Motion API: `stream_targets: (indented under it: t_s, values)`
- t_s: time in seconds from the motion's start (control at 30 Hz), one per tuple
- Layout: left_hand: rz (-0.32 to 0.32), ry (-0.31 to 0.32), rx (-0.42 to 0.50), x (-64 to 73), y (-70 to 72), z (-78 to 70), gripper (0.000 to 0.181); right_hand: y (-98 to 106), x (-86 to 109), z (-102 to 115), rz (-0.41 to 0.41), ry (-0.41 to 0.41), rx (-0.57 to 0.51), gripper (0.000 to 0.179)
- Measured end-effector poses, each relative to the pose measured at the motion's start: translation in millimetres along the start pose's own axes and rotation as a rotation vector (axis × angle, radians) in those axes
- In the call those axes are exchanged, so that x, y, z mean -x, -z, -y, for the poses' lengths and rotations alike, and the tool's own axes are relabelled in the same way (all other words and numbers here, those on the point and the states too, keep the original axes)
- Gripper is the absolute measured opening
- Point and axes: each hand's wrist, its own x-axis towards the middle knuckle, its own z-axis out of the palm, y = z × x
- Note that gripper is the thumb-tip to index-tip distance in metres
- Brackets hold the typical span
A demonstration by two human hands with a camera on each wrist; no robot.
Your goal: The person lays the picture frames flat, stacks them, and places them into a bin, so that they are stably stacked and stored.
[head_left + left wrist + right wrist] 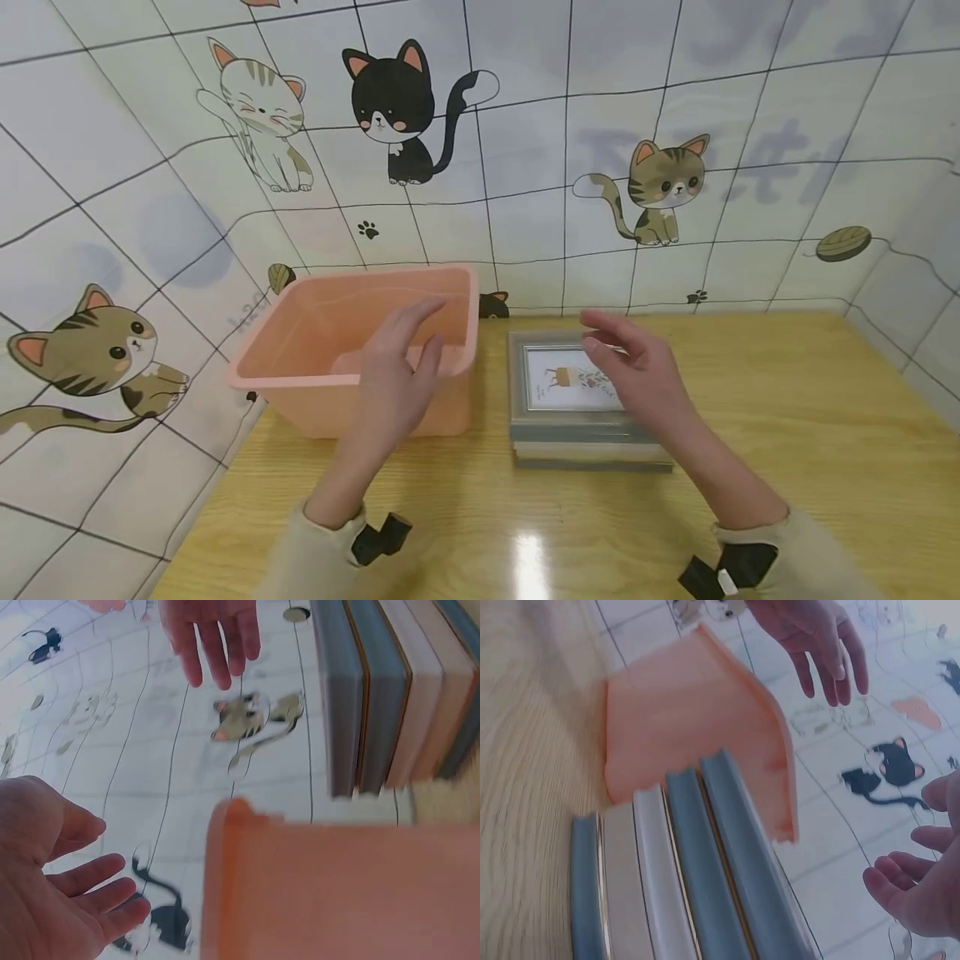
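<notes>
My left hand (397,371) hovers above the near rim of a pink plastic bin (431,408), fingers loosely bent and holding nothing. Over the right part of a stack of picture frames (517,383) hangs my right hand (641,367), also with nothing in it. The top frame shows a small printed picture (573,379) under its pane. Seen from the side in the right wrist view, the stack has several frames, blue-grey (735,847) and cream or whitish (660,870). A gap separates the right hand from the stack there. What I see of the bin's inside holds nothing.
A light wooden tabletop (787,400) carries the bin on the left and the frames just right of it. Behind and at the sides stands a white gridded covering (525,167) printed with cartoon cats. Black wrist mounts (378,537) sit on both cuffs.
</notes>
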Motion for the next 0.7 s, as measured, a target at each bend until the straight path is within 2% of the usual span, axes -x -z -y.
stream_targets:
  t_s: [0.2, 0.33, 0.47, 0.6, 0.7]
  values:
    - [-0.051, 0.060, -0.095, 14.1, 50.2, 24.2, 0.040, -34.7, -9.1, 8.3, 0.132, -0.050, -0.032, 0.044]
    - [-0.070, 0.098, -0.152, 19.0, 76.1, 43.7, 0.039, -56.8, -17.4, 10.0, 0.211, -0.082, -0.037, 0.049]
    - [-0.085, 0.133, -0.188, 22.5, 92.0, 59.1, 0.037, -74.6, -24.3, 10.7, 0.282, -0.094, 0.005, 0.054]
    - [-0.077, 0.153, -0.228, 24.5, 101.1, 76.5, 0.036, -89.8, -31.5, 9.7, 0.307, -0.079, 0.061, 0.056]
    - [-0.064, 0.228, -0.252, 25.4, 106.3, 93.0, 0.035, -100.8, -36.5, 10.1, 0.310, -0.055, 0.147, 0.059]
